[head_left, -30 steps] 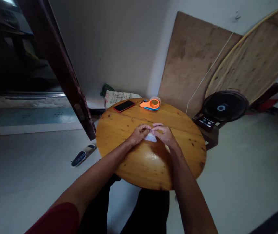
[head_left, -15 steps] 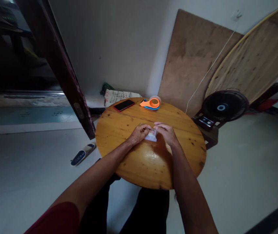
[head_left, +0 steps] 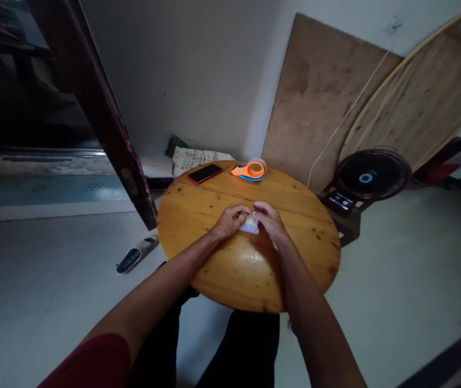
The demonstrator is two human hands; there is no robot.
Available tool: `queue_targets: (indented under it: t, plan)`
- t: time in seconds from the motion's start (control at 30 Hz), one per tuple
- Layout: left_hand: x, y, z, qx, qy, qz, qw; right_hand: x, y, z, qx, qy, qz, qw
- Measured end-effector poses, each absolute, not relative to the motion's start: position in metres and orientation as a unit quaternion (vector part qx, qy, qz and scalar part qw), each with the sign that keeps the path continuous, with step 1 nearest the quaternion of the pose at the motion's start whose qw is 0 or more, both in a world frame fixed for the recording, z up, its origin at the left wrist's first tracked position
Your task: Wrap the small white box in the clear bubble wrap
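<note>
A small, pale, see-through box or packet (head_left: 249, 226) is between my hands over the middle of the round wooden table (head_left: 222, 264). From its left, my left hand (head_left: 231, 220) pinches it with thumb and fingers closed. On the other side my right hand (head_left: 269, 220) curls over its top right edge, fingers bent and touching it. What exactly the fingertips hold is too small to make out, and part of the pale thing is hidden behind them.
At the table's far edge lie a red-edged phone (head_left: 205, 174) and an orange tape dispenser (head_left: 250, 170). A black fan (head_left: 370, 178) stands to the right. A dark door frame (head_left: 117, 145) rises at the left, with a slipper (head_left: 136, 255) on the floor.
My right hand has shifted slightly left and closed further over the pale thing, covering more of its upper part. My left hand stays in place.
</note>
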State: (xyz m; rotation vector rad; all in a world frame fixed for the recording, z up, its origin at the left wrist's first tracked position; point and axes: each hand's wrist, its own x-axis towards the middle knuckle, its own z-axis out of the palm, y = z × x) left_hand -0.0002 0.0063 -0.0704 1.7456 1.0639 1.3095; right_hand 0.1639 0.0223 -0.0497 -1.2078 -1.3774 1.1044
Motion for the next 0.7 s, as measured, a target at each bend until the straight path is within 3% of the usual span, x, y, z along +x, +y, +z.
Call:
queue_targets:
  t: [0.7]
  plan:
    - [-0.0019,-0.0008,-0.0698,0.759,0.399,0.479,0.188,0.1674,0.0294,-0.0603,-0.454,-0.502,0.506,0.535]
